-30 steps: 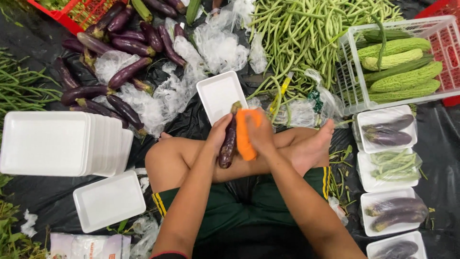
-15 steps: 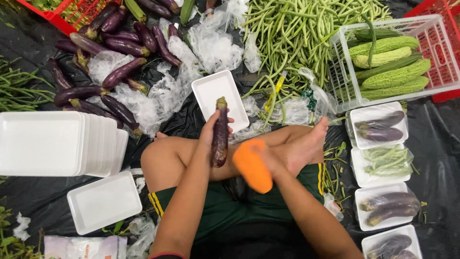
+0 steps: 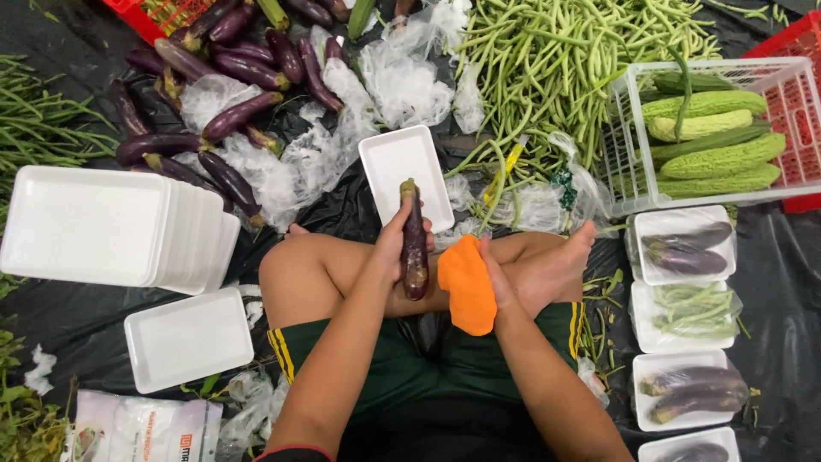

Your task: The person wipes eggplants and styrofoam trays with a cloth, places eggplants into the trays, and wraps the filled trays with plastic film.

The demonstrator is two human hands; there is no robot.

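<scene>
Eggplant [image 3: 415,244], dark purple and upright, stands in the left hand [image 3: 395,242], whose grip wraps its middle so that part of the skin is hidden; the white foam tray [image 3: 402,167] lies just at 12 o'clock of it. At 3 o'clock of the eggplant, the right hand [image 3: 500,287] is largely covered by the orange cloth [image 3: 467,285] it clasps, fingers unseen. At 2 o'clock green beans [image 3: 547,60] run off the top edge.
</scene>
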